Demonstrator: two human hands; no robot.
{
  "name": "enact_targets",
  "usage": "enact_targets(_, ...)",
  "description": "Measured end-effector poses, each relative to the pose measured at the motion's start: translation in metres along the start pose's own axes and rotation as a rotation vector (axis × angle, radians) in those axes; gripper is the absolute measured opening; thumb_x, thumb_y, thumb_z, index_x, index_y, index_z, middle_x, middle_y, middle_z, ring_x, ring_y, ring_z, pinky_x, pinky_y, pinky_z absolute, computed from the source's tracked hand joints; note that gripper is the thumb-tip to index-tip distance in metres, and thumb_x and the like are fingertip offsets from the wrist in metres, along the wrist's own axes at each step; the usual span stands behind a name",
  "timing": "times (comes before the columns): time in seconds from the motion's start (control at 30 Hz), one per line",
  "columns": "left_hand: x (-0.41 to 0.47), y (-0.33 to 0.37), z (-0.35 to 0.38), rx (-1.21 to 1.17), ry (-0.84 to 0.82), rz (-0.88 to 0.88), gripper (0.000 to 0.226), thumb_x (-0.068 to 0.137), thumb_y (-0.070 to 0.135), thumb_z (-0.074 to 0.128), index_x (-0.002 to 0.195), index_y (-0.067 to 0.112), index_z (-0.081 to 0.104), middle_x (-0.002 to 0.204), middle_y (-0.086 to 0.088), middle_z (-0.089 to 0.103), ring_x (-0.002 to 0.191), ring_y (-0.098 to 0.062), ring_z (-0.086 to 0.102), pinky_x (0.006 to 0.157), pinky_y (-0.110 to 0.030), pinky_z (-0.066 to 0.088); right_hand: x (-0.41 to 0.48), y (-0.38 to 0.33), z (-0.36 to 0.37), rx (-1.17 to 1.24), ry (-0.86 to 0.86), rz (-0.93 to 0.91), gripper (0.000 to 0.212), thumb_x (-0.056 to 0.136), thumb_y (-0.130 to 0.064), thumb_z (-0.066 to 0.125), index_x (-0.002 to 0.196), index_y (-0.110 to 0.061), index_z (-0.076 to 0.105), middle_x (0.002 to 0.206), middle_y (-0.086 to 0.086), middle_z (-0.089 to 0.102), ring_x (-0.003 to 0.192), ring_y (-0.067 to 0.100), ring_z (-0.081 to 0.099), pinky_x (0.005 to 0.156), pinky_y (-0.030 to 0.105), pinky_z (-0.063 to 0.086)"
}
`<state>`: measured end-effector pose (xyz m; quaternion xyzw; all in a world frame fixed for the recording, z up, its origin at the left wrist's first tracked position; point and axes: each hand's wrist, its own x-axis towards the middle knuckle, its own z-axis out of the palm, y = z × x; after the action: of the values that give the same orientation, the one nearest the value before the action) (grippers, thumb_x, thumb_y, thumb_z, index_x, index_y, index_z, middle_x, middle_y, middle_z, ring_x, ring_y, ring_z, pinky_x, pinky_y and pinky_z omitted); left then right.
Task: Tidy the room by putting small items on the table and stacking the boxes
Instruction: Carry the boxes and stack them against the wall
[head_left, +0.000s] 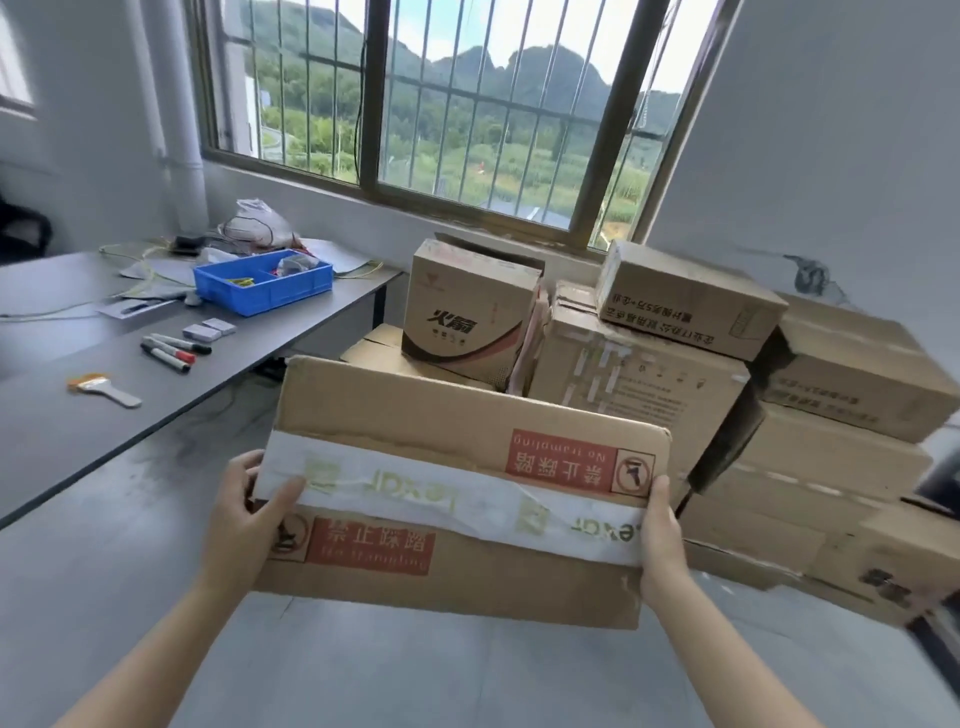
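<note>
Cardboard box (457, 467) held just in front of the stack (649, 374), white tape (415, 488) across its top. Left hand (244, 519) grips one end, thumb on the tape; right hand (662, 540) clasps the other, fingers hidden behind it. Stack's right side is blurred and cut off.

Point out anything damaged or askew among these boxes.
The held box, gripped by the left hand and right hand, has its white tape torn and wrinkled, with cardboard skin ripped along the strip. Behind it, the top box sits skewed across the carton beneath it, its print upside down.
</note>
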<state>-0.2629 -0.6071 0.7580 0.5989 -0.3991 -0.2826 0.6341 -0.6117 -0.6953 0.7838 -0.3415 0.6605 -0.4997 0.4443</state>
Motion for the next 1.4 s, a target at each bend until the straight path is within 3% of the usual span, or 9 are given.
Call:
enact_targets(0.2, 0.066, -0.011, 0.014, 0.052, -0.014, 0.088, 0.047, 0.055, 0.06, 0.056, 0.097, 0.041, 0.045, 0.097, 0.011, 0.059, 0.085, -0.006, 0.059, 0.058, -0.013, 0.051, 0.055, -0.007, 0.045, 0.169, 0.139, 0.063, 0.126, 0.034, -0.103, 0.018, 0.119, -0.02, 0.061, 0.116, 0.007, 0.065, 0.108, 0.029, 0.059, 0.1, 0.048, 0.044)
enact_targets(0.4, 0.134, -0.02, 0.048, 0.038, 0.033, 0.133, 0.048, 0.056, 0.057, 0.054, 0.098, 0.038, 0.045, 0.096, 0.006, 0.059, 0.078, 0.001, 0.063, 0.056, -0.008, 0.049, 0.123, -0.045, 0.096, 0.239, 0.104, 0.047, 0.065, 0.093, -0.064, 0.017, 0.114, -0.016, 0.056, 0.108, 0.006, 0.06, 0.095, 0.024, 0.055, 0.087, 0.035, 0.045)
enact_targets(0.6, 0.244, -0.016, 0.093, 0.061, 0.204, 0.211, 0.039, 0.07, 0.056, 0.046, 0.103, 0.035, 0.049, 0.098, -0.007, 0.057, 0.084, -0.022, 0.055, 0.06, -0.006, 0.046, 0.229, -0.082, 0.163, 0.388, 0.057, -0.005, 0.055, 0.095, -0.06, 0.023, 0.089, -0.019, 0.059, 0.094, 0.003, 0.064, 0.081, 0.019, 0.06, 0.084, 0.036, 0.048)
enact_targets(0.7, 0.308, -0.001, 0.122, 0.136, 0.273, 0.193, 0.037, 0.094, 0.033, 0.042, 0.112, 0.001, 0.05, 0.1, -0.011, 0.048, 0.092, -0.017, 0.043, 0.064, -0.003, 0.038, 0.277, -0.11, 0.192, 0.493, 0.026, -0.028, 0.049, 0.096, -0.057, 0.025, 0.087, -0.022, 0.059, 0.086, -0.002, 0.064, 0.08, 0.016, 0.06, 0.077, 0.031, 0.047)
enact_targets(0.93, 0.408, 0.015, 0.184, 0.138, 0.265, 0.013, 0.048, 0.103, 0.037, 0.021, 0.13, 0.008, 0.048, 0.127, -0.008, 0.049, 0.113, -0.023, 0.045, 0.081, -0.027, 0.028, 0.362, -0.162, 0.228, 0.399, 0.108, -0.285, 0.053, 0.094, -0.052, 0.028, 0.063, -0.021, 0.058, 0.057, -0.009, 0.065, 0.071, 0.02, 0.06, 0.07, 0.035, 0.047)
enact_targets(1.07, 0.475, 0.021, 0.217, -0.077, 0.177, -0.071, 0.054, 0.1, 0.045, 0.022, 0.14, 0.013, 0.038, 0.123, -0.003, 0.049, 0.109, -0.017, 0.045, 0.085, -0.034, 0.04, 0.406, -0.193, 0.248, 0.441, 0.164, -0.304, 0.039, 0.089, -0.057, 0.027, 0.078, -0.033, 0.056, 0.08, -0.01, 0.068, 0.088, 0.024, 0.062, 0.081, 0.039, 0.047)
enact_targets(1.13, 0.514, 0.023, 0.231, -0.168, 0.159, -0.09, 0.053, 0.098, 0.049, 0.024, 0.139, 0.018, 0.038, 0.118, 0.003, 0.048, 0.113, -0.017, 0.048, 0.091, -0.036, 0.038, 0.421, -0.214, 0.264, 0.469, 0.211, -0.332, 0.026, 0.087, -0.056, 0.028, 0.085, -0.039, 0.048, 0.098, -0.003, 0.064, 0.094, 0.023, 0.059, 0.086, 0.04, 0.046)
enact_targets(1.23, 0.581, 0.026, 0.252, -0.272, 0.121, -0.073, 0.047, 0.097, 0.053, 0.025, 0.13, 0.024, 0.044, 0.122, 0.006, 0.051, 0.107, -0.013, 0.051, 0.096, -0.038, 0.036, 0.452, -0.245, 0.293, 0.737, 0.216, -0.363, 0.032, 0.097, -0.032, 0.036, 0.07, -0.021, 0.047, 0.063, -0.013, 0.063, 0.068, 0.01, 0.059, 0.071, 0.028, 0.047)
enact_targets(1.4, 0.688, 0.028, 0.291, -0.374, -0.01, -0.029, 0.047, 0.097, 0.052, 0.023, 0.088, 0.032, 0.064, 0.093, 0.019, 0.068, 0.067, 0.004, 0.063, 0.069, -0.024, 0.043, 0.513, -0.283, 0.342, 0.769, 0.312, -0.49, 0.033, 0.098, -0.025, 0.036, 0.07, -0.019, 0.053, 0.061, -0.012, 0.062, 0.057, 0.003, 0.058, 0.058, 0.019, 0.048)
